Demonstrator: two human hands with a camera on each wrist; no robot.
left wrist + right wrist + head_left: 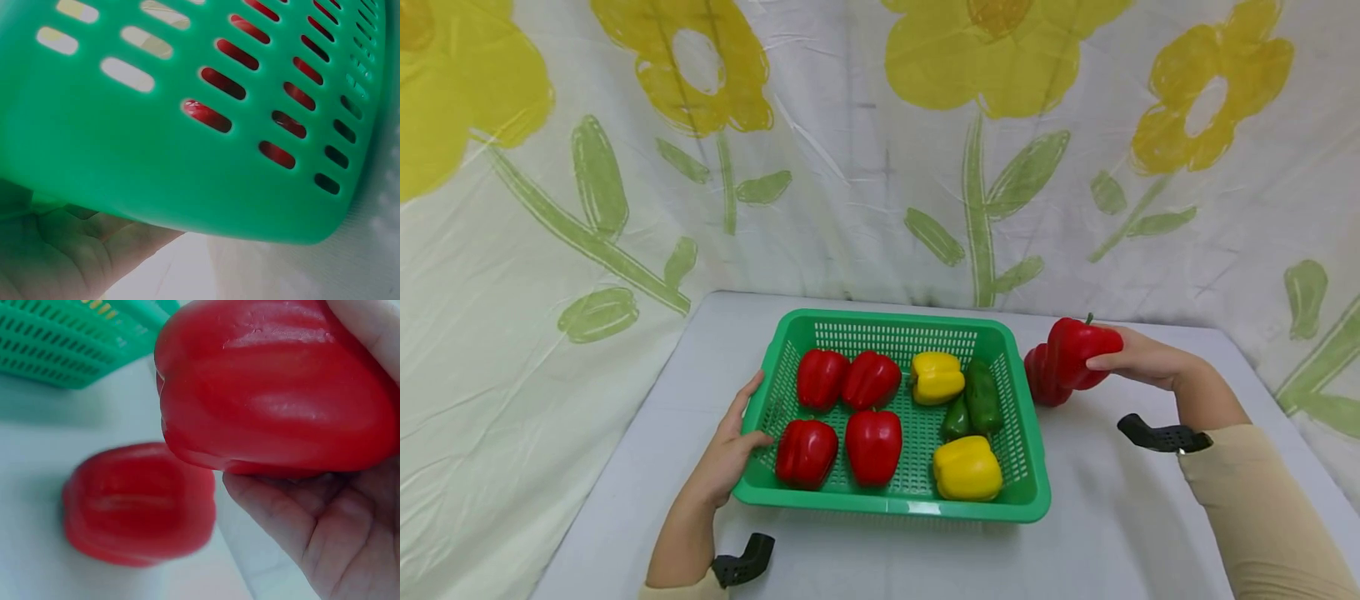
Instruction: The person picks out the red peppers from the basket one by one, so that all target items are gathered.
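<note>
My left hand (724, 462) grips the left rim of a green plastic basket (880, 503), thumb over the edge and fingers along the outside. Several red bell peppers (873, 447) lie in the basket's left half. Its right half has two yellow bell peppers (967, 469) and two green peppers (983, 396). To the right of the basket, my right hand (1153, 360) holds a red bell pepper (275, 387) raised above the table, stem up in the head view. Another red bell pepper (140, 506) rests on the table below it, partly hidden behind the held one in the head view.
The basket stands on a white-covered table (1105, 517). A light curtain (850, 208) with yellow flowers hangs along the table's back edge. Black curved wrist mounts (1165, 435) jut inward from both forearms.
</note>
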